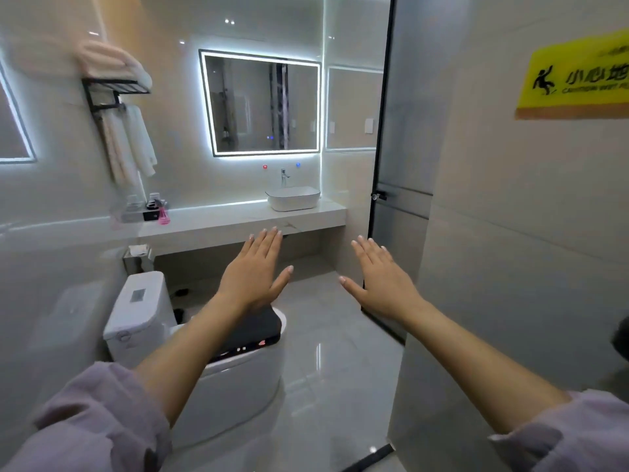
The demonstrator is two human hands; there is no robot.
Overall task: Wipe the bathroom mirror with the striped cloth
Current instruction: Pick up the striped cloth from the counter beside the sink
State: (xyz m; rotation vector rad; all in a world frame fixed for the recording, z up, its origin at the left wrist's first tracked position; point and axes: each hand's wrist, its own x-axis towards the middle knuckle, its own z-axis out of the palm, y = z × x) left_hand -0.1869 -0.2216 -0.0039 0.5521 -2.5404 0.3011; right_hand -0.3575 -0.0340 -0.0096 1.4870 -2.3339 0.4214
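Note:
The bathroom mirror point(260, 103) hangs on the far wall above the counter, its rim lit white. Both arms stretch out in front of me at mid height. My left hand point(255, 270) is flat, palm down, fingers apart, holding nothing. My right hand point(381, 274) is held the same way, a little to the right, also with nothing in it. Both hands are well short of the mirror. No striped cloth shows anywhere in view.
A white basin point(293, 198) with a tap sits on the marble counter point(238, 219). A toilet point(143, 311) with a dark seat stands below left. Towels hang on a black rack point(115, 93). A glass door point(401, 165) and a wall with a yellow caution sign point(575, 76) stand right.

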